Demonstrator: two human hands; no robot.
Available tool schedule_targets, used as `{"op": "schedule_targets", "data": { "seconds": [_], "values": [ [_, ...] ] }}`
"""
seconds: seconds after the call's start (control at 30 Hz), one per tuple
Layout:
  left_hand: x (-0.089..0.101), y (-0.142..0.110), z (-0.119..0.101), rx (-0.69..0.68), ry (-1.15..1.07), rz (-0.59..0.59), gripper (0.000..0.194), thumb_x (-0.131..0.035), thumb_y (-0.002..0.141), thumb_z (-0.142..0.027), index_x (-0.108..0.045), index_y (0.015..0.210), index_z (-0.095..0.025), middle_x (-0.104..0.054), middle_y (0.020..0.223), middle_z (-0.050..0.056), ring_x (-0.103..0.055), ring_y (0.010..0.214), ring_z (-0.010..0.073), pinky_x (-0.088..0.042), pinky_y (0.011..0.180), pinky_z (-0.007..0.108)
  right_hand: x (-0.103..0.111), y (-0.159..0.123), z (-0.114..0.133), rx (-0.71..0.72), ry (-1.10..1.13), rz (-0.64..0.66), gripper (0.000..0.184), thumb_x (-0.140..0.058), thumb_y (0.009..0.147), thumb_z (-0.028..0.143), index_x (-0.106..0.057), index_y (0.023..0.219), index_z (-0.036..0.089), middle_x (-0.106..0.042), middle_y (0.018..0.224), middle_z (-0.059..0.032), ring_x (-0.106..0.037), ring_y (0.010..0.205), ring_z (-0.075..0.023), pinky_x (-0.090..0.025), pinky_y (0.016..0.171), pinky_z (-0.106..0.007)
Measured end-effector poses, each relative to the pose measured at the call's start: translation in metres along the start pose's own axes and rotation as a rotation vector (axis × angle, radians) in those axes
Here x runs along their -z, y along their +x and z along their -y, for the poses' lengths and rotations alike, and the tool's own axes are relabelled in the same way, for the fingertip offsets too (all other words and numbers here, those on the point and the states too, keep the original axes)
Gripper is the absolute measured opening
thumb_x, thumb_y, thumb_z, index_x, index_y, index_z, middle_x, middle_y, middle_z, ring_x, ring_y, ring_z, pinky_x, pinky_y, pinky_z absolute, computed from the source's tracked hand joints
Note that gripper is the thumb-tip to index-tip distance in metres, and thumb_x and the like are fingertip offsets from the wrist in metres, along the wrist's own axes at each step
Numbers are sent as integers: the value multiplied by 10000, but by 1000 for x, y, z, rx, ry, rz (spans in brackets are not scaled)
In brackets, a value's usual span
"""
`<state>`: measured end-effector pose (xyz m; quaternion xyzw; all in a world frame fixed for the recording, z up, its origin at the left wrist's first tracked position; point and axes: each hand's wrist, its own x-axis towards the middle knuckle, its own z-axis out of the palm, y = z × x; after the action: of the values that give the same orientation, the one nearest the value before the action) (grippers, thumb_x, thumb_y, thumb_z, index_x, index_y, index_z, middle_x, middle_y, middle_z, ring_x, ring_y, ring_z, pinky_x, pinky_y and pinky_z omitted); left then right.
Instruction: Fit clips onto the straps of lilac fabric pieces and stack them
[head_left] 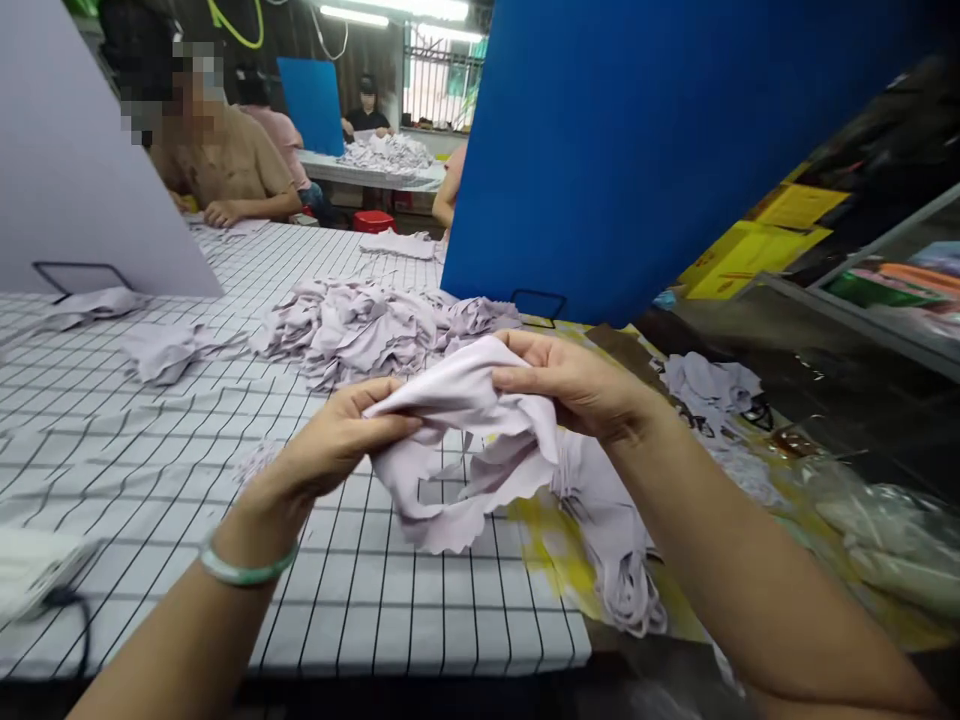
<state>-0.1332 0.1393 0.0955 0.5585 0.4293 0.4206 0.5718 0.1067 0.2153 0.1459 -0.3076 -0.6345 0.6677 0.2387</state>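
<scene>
Between my two hands hangs a pale lilac fabric garment (457, 385) with scalloped edges and an opening through its middle, perhaps underwear. My left hand (349, 435) pinches its left edge between thumb and fingers. At its upper right, my right hand (574, 385) grips the cloth, the thumb lying on top. The garment is held above the table, stretched slightly between both hands. Just behind it lies a heap of similar lilac pieces (352, 325). Beneath my right forearm, more lilac cloth with bundled straps (611, 530) rests near the table edge.
A checked cloth covers the table (420, 610). A blue panel (600, 130) and a pale panel (82, 150) stand on it. At left sits a white device (37, 570) with a dark cable. A co-worker (225, 170) sits across the table. Clear plastic bags (885, 530) lie at right.
</scene>
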Motion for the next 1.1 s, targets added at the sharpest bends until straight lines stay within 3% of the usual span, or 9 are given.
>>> {"op": "schedule_targets", "data": {
  "seconds": [0.1, 0.2, 0.4, 0.47, 0.57, 0.67, 0.87, 1.0, 1.1],
  "values": [
    [23, -42, 33, 156, 296, -186, 415, -749, 740, -369, -682, 1102, -177, -719, 998, 118, -696, 878, 271, -581, 709, 375, -7, -8, -60, -30, -379, -263, 349, -772, 721, 314, -597, 1007, 216, -695, 954, -60, -670, 839, -212, -571, 758, -374],
    [32, -76, 75, 93, 710, -448, 433, -696, 747, -308, -654, 1163, -196, -665, 1217, 119, -603, 1159, 305, -515, 956, 467, -19, -36, -115, 21, -808, -502, 202, -683, 768, 274, -614, 950, 222, -681, 1044, -90, -633, 1010, -275, -516, 909, -478],
    [0, -103, 104, -239, 980, -447, 234, -485, 863, -138, -664, 1005, -189, -668, 1107, 102, -567, 1105, 260, -470, 973, 446, -80, -117, -167, 213, -962, -142, 260, -586, 891, 278, -622, 1149, 279, -659, 1137, -109, -616, 1080, -282, -535, 914, -483],
    [-9, -94, 100, -277, 1052, -223, 303, -452, 805, -41, -680, 937, -190, -688, 1071, 94, -554, 1079, 267, -447, 956, 448, -98, -125, -171, 256, -1061, -46, 353, -633, 853, 229, -619, 1201, 290, -587, 1329, -129, -526, 1253, -331, -470, 1015, -563],
    [-14, -85, 90, -235, 1098, 255, 272, -518, 765, -77, -693, 920, -217, -716, 946, 53, -553, 1010, 269, -388, 969, 463, -107, -123, -162, 273, -1091, 24, 199, -607, 834, 151, -675, 967, 282, -555, 1409, -85, -386, 1398, -366, -355, 1097, -648],
    [-12, -95, 77, -171, 1073, 445, 148, -667, 757, -237, -681, 904, -230, -696, 876, 38, -547, 992, 279, -347, 998, 485, -97, -129, -130, 220, -766, 15, 102, -589, 850, 206, -632, 871, 295, -628, 1291, -62, -422, 1389, -326, -403, 1088, -598],
    [19, -118, 28, 16, 674, 400, 139, -721, 793, -361, -698, 825, -229, -651, 835, 27, -590, 826, 199, -479, 791, 321, -55, -141, -73, 100, -23, -390, 232, -627, 761, 463, -502, 686, 282, -578, 764, -73, -655, 895, -318, -545, 798, -490],
    [43, -98, 18, 171, 408, 372, 194, -679, 824, -402, -666, 795, -211, -649, 780, 22, -600, 705, 167, -484, 626, 266, -26, -103, -96, 15, -2, -472, 183, -621, 695, 392, -517, 780, 268, -587, 865, -56, -588, 707, -223, -497, 631, -375],
    [43, -91, 45, 59, 619, -3, 197, -639, 828, -382, -660, 941, -222, -675, 974, 52, -612, 936, 225, -506, 824, 363, -12, -80, -131, 1, -200, -585, 283, -651, 686, 349, -529, 923, 255, -608, 1030, -63, -609, 886, -232, -509, 777, -380]
  ]
}}
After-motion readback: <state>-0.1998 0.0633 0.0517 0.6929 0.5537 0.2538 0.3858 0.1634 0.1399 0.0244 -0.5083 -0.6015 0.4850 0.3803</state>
